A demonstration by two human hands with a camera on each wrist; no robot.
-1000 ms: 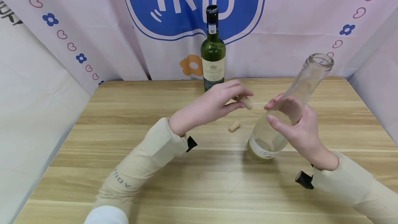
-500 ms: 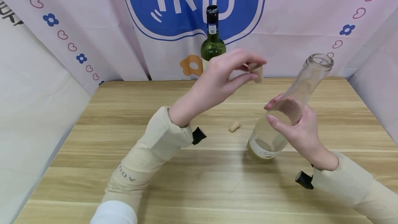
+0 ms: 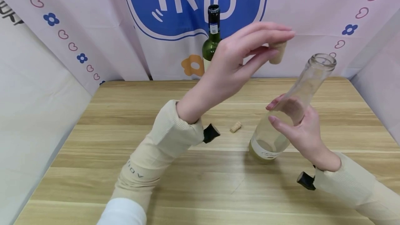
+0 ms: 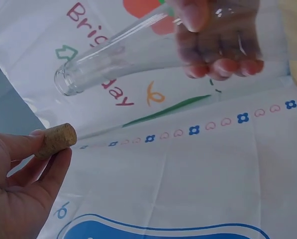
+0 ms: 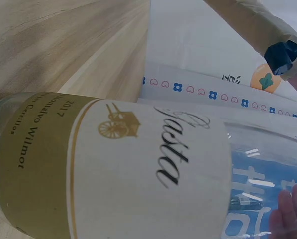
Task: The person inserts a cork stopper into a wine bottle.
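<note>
Left hand (image 3: 240, 61) raised above the table (image 3: 125, 169), thumb and fingertips pinching a cork (image 3: 278, 52); cork held in the air, just left of and slightly above the open mouth of the clear bottle (image 3: 290, 110), not touching it; left wrist view shows the same cork (image 4: 56, 141) near the bottle mouth, a gap between them

Right hand (image 3: 297, 127) wrapped round the clear bottle's middle, fingers curled on the glass; bottle tilted, mouth leaning up and to the right, base resting on the table; cream label (image 5: 148, 174) with script lettering visible at the base

Second cork (image 3: 235, 126) lying on the table, left of the bottle base, apart from it; green wine bottle (image 3: 213, 42) upright at the back edge, partly behind the left hand
</note>
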